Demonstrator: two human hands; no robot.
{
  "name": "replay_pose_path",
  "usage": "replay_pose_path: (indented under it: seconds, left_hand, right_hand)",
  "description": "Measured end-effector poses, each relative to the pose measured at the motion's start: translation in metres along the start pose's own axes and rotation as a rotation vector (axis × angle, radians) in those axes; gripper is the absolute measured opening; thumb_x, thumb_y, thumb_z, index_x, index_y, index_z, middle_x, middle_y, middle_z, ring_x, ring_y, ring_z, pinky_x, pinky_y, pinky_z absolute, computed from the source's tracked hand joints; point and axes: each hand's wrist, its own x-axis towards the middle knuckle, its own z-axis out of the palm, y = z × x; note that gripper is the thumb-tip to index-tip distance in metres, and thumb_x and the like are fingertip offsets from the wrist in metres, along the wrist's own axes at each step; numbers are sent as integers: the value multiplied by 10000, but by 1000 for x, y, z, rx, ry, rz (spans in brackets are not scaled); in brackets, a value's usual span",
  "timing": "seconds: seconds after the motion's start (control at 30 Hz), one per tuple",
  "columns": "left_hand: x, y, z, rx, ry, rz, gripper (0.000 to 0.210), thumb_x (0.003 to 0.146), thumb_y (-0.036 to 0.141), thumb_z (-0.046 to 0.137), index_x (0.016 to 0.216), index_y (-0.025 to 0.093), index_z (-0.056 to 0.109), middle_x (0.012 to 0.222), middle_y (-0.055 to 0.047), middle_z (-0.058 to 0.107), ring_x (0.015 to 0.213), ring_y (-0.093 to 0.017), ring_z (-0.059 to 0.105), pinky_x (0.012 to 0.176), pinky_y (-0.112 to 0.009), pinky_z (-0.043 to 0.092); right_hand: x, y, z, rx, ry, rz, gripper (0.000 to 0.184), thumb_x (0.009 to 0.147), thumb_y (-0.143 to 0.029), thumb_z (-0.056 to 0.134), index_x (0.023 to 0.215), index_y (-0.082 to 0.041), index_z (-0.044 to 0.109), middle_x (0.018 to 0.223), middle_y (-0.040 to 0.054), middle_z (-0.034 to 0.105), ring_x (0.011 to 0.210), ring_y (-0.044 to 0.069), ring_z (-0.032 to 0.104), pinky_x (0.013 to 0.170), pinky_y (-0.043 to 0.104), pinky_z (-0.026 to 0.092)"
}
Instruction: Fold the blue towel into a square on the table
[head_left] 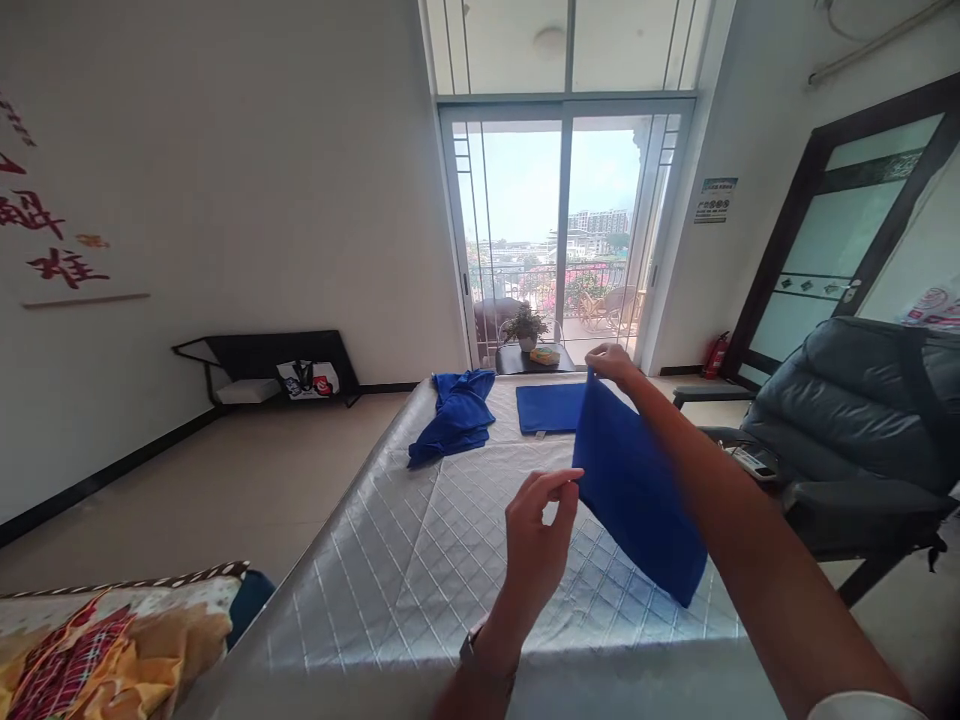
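Note:
A blue cloth (637, 490) hangs in the air over the table, stretched between my two hands. My left hand (541, 515) pinches one corner of it between thumb and fingertips, low and nearer to me. Higher and farther off, my right hand (611, 364) grips another corner. The cloth's lower right part droops close to the table covering. Behind it, a flat folded blue cloth (551, 408) lies near the far edge of the table, partly hidden by the held one. To its left is a crumpled pile of blue cloth (459, 412).
A silvery quilted cover (390, 560) spreads over the table. On the right stands a dark padded armchair (870, 420). Beyond the table, a small stand (517, 362) bears a potted plant (526, 325). Patterned fabrics (105, 650) lie at lower left.

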Motion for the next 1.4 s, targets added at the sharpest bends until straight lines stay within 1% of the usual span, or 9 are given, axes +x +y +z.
replay_pose_path:
  seconds: [0.23, 0.3, 0.37, 0.47, 0.57, 0.67, 0.77, 0.97, 1.4]
  left_hand:
    - [-58, -101, -109, 516, 92, -365, 296, 865, 411, 524, 938, 219, 737, 880, -39, 736, 759, -190, 656, 733, -310, 513]
    - [-79, -125, -133, 667, 32, -491, 285, 834, 374, 507, 900, 225, 740, 826, -37, 740, 726, -204, 658, 742, -328, 499]
    - [-97, -138, -149, 757, -22, -560, 299, 837, 357, 476, 908, 240, 742, 868, -40, 755, 763, -216, 676, 778, -338, 488]
    - [-110, -142, -162, 855, -78, -547, 335, 863, 367, 439, 962, 264, 741, 977, -44, 766, 878, -235, 691, 875, -369, 464]
    - [-115, -140, -167, 930, -129, -534, 342, 861, 381, 439, 977, 282, 745, 986, -40, 773, 958, -253, 690, 937, -401, 445]
    - [-119, -142, -169, 971, -150, -520, 339, 852, 402, 442, 944, 290, 749, 970, -33, 776, 962, -257, 692, 931, -405, 459]
    - [-122, -143, -169, 984, -154, -505, 369, 859, 472, 440, 945, 282, 745, 967, -41, 777, 954, -275, 695, 937, -434, 464]
    - [-122, -143, -167, 995, -152, -533, 401, 845, 489, 424, 996, 275, 727, 908, -49, 785, 902, -282, 711, 921, -451, 473]
    - [-135, -128, -168, 1131, -198, -430, 384, 900, 373, 403, 1014, 266, 754, 1027, -59, 776, 979, -274, 693, 911, -430, 467]
  right_hand:
    - [-60, 1, 180, -40, -401, 42, 313, 954, -385, 628, 1181, -171, 623, 1149, 61, 656, 946, 180, 659, 811, 374, 582]
    - [-83, 15, 209, -21, -494, 23, 313, 957, -393, 622, 1182, -174, 624, 1146, 60, 659, 935, 175, 662, 802, 367, 586]
    - [-100, 36, 217, -8, -537, -4, 285, 957, -381, 625, 1142, -164, 638, 1093, 50, 676, 894, 162, 668, 781, 351, 587]
    - [-120, 77, 191, -21, -502, -41, 199, 970, -302, 580, 1075, -163, 677, 985, 39, 712, 867, 161, 678, 800, 332, 570]
    - [-150, 123, 138, -84, -394, -63, 218, 948, -251, 526, 1042, -189, 713, 1017, 54, 732, 957, 198, 672, 914, 358, 528]
    - [-199, 162, 86, -167, -314, -75, 245, 905, -242, 522, 1043, -206, 721, 1106, 82, 720, 1059, 246, 647, 1029, 429, 470]
    - [-253, 191, 56, -272, -241, -121, 288, 913, -336, 522, 1106, -250, 719, 1208, 91, 692, 1172, 281, 606, 1085, 471, 440]
    - [-312, 215, 50, -438, -210, -200, 407, 963, -418, 469, 1323, -318, 632, 1448, 57, 566, 1353, 295, 506, 1130, 514, 434]
    - [-294, 212, 30, -491, -317, -234, 382, 982, -400, 436, 1276, -336, 671, 1410, 30, 605, 1300, 288, 560, 1115, 508, 437]
